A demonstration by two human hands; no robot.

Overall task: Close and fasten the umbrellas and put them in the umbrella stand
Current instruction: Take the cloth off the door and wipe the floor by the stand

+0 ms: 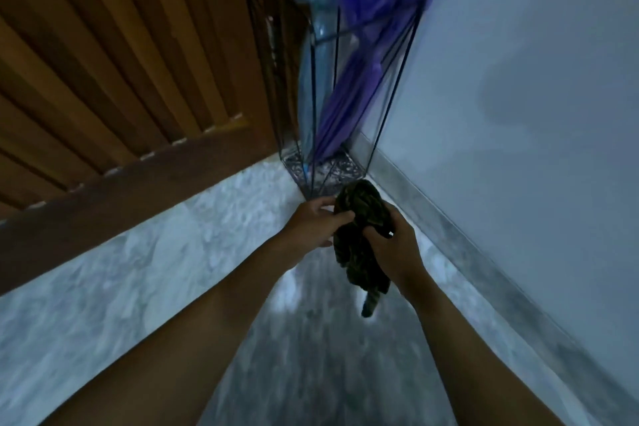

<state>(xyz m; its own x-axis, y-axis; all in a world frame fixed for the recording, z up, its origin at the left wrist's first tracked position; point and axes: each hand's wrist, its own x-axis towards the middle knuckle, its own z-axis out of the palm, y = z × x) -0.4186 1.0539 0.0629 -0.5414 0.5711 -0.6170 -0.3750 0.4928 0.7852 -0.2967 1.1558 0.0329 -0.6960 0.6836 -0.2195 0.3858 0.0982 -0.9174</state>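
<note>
A dark camouflage-patterned folding umbrella point(361, 245) is held upright between both hands, its handle end hanging down. My left hand point(316, 221) grips its upper cloth from the left. My right hand point(394, 245) wraps round its middle from the right, near a small strap with a pale tip. Just beyond stands the black wire umbrella stand point(313, 86) in the corner. It holds a purple umbrella point(359, 79) and a light blue umbrella point(306, 79), both closed and leaning.
A brown slatted wooden door point(121, 62) fills the left. A pale wall point(518, 79) with a grey skirting runs along the right. The floor point(155, 252) is grey marbled stone.
</note>
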